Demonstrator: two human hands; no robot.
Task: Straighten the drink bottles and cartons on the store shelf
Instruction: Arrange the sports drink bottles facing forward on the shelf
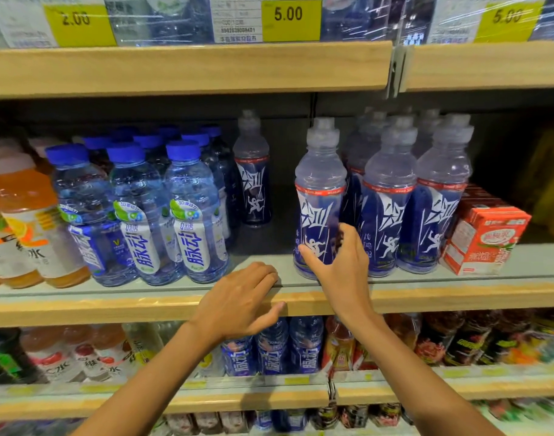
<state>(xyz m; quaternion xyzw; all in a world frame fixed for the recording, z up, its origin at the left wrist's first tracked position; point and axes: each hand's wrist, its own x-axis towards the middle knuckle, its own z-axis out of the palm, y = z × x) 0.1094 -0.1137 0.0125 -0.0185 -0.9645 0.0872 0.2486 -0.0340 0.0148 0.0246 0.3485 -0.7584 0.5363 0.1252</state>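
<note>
Now three dark blue sport bottles point(387, 190) are standing in the front row, and a fourth bottle point(252, 171) is standing alone further back. The right hand point(338, 262) is gripping the leftmost front bottle point(319, 184) low on its label, thumb at its left, fingers curling round its right. The left hand point(241, 300) is resting on the shelf edge point(112, 306) just left of it, fingers loosely bent, holding nothing.

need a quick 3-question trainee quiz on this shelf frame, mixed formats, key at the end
1. True or false: the left hand hangs clear of the shelf.
2. The bottle in the right hand has which cap colour? A) blue B) grey C) orange
3. Fill in: the red carton stands to the ___ of that bottle.

Key: 1 false, it rests on the shelf's front edge; 2 B; 3 right.
</note>
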